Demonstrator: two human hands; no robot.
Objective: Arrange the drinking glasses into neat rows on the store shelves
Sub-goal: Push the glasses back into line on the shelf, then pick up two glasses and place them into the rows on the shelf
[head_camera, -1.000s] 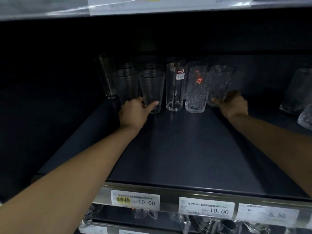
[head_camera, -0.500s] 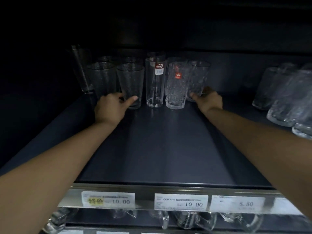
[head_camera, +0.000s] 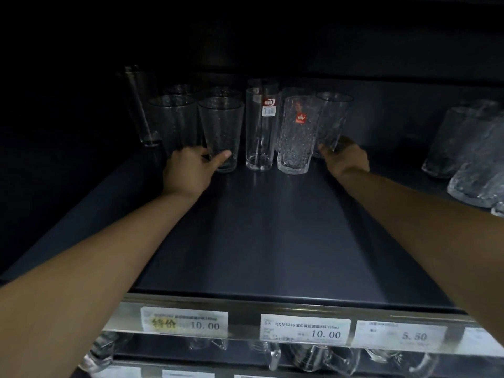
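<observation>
Clear drinking glasses [head_camera: 260,132] stand clustered at the back of the dark shelf [head_camera: 272,227]; left hand [head_camera: 191,170] grips a tapered glass [head_camera: 221,132] by its base, right hand [head_camera: 346,159] grips the rightmost glass [head_camera: 331,118] low down

Two forearms [head_camera: 90,263] of one person, seen from a head-worn camera, both bare along all of their visible length. The left hand [head_camera: 191,170] and the right hand [head_camera: 347,159] are bare as well. Dim light shades the arms, and fine detail such as fingernails cannot be made out.
</observation>
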